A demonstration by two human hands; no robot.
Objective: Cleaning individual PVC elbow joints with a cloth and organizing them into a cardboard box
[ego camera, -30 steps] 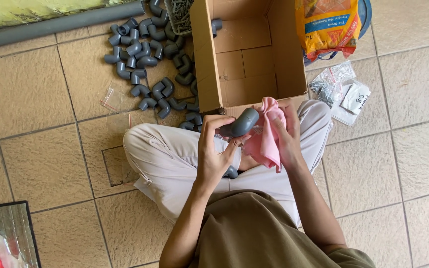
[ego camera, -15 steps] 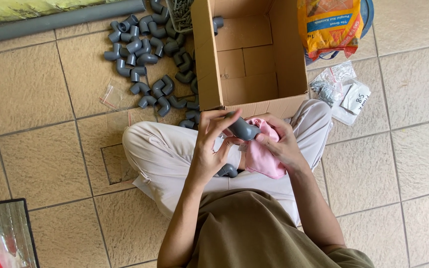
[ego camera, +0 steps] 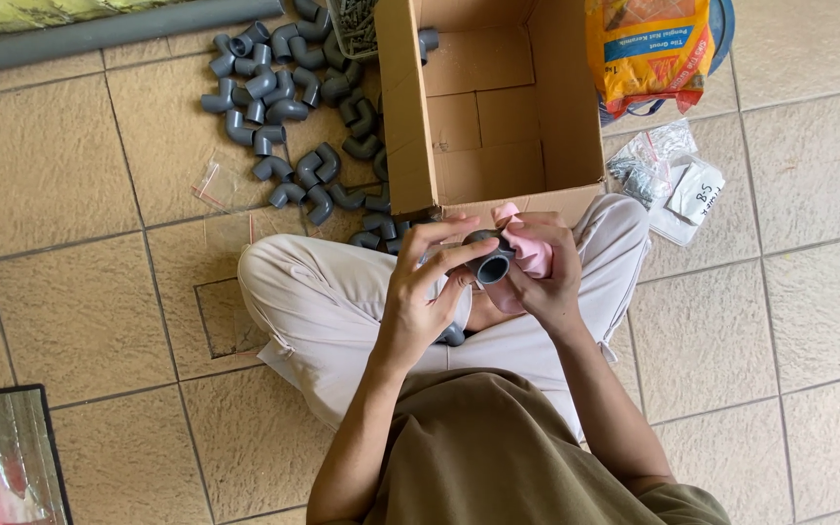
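A person sits cross-legged on a tiled floor point(ego camera: 80, 292), so everything stays within arm's reach without standing. Largest among the things around them is the open cardboard box point(ego camera: 493, 107), set directly ahead with its near flap just beyond the knees; its bottom shows bare apart from one grey fitting in the far left corner. That spot suits dropping pieces in from the lap. Along the far left edge lies a long grey pipe point(ego camera: 119, 29). To the far right a yellow and orange sack point(ego camera: 648, 49) leans against something blue, and nearer than it lie clear plastic bags point(ego camera: 673, 180) of small hardware.

Left of the box, a loose heap of grey elbow fittings point(ego camera: 284, 107) is spread across the tiles, a few trailing toward the person's knee, close enough to pick from.

Both hands meet above the lap. The left hand point(ego camera: 420, 297) pinches a grey elbow fitting point(ego camera: 491, 261) with its open mouth turned toward the camera, fingers spread along its side to steady it. The right hand point(ego camera: 546, 277) is wrapped around a pink cloth point(ego camera: 527, 248), pressing it against the fitting's far side, so each hand braces against the other. Another grey fitting point(ego camera: 452, 335) rests in the lap just under the left wrist.
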